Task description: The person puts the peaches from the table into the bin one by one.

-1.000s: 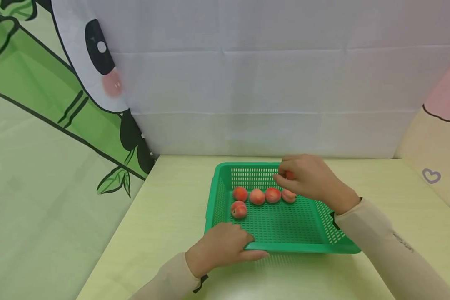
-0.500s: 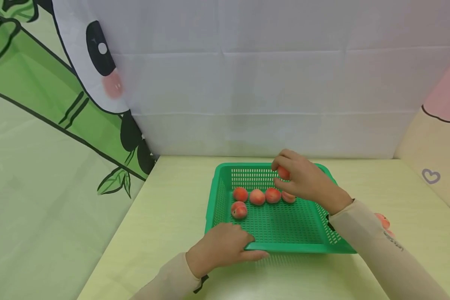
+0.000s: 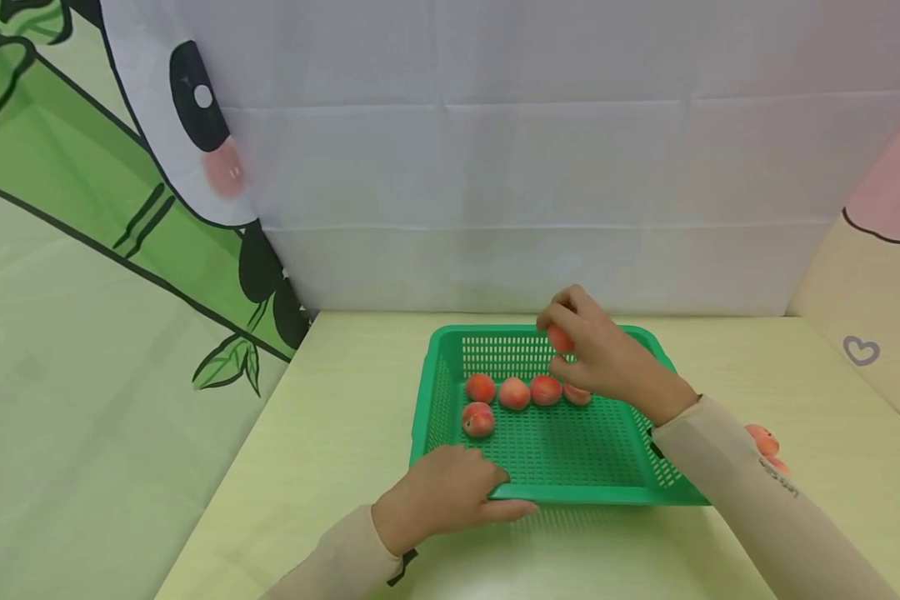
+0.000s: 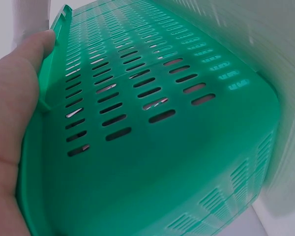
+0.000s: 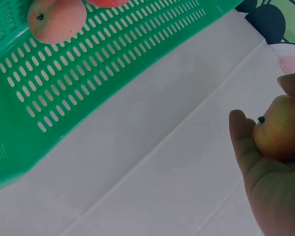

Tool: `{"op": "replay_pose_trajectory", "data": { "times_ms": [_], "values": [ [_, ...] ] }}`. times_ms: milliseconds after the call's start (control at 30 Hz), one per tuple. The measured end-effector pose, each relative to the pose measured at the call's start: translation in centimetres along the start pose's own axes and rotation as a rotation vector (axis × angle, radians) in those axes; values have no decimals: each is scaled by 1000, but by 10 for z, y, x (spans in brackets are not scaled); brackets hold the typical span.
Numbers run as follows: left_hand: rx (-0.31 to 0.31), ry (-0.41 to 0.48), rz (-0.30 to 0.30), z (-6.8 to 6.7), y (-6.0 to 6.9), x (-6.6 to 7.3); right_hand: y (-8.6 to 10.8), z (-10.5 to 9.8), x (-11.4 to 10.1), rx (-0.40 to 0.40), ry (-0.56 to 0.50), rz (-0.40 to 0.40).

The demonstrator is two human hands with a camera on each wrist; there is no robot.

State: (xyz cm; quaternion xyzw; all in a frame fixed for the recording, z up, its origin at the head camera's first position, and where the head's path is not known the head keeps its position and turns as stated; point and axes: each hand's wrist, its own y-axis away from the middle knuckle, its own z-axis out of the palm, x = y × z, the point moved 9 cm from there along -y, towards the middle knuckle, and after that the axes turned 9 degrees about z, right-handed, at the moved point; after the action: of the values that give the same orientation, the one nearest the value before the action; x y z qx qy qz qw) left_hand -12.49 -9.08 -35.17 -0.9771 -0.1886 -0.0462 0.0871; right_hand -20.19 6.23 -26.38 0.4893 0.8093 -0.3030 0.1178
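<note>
One peach (image 3: 560, 339) is held in the right hand (image 3: 603, 350), fingers curled round it, with the basket (image 3: 607, 495) below and its near rim gripped by the left hand (image 3: 446, 493). If that hold gets sloppy, the row of peaches (image 3: 545, 390) under the hand could be bruised. Loose peaches (image 3: 762, 438) to its right might get nudged by the sleeve (image 3: 757, 504).

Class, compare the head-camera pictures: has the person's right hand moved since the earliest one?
Yes: judged against the green basket, the right hand has moved left and slightly up in the picture.
</note>
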Motion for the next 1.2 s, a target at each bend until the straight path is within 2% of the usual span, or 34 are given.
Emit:
{"op": "replay_pose_trajectory", "data": {
  "times_ms": [167,533,700,1000,1200],
  "values": [
    [4,-6,1,-1,0,1,-2,2,2,7,2,24],
    [-13,14,-11,2,0,-1,0,11,6,-76,34,88],
    [-27,28,-16,4,0,-3,-1,12,6,-73,90,95],
    [-22,23,-15,3,1,-2,-4,16,8,-101,99,137],
    [-41,40,-25,4,2,-3,-5,19,6,-132,106,110]
  ]
}}
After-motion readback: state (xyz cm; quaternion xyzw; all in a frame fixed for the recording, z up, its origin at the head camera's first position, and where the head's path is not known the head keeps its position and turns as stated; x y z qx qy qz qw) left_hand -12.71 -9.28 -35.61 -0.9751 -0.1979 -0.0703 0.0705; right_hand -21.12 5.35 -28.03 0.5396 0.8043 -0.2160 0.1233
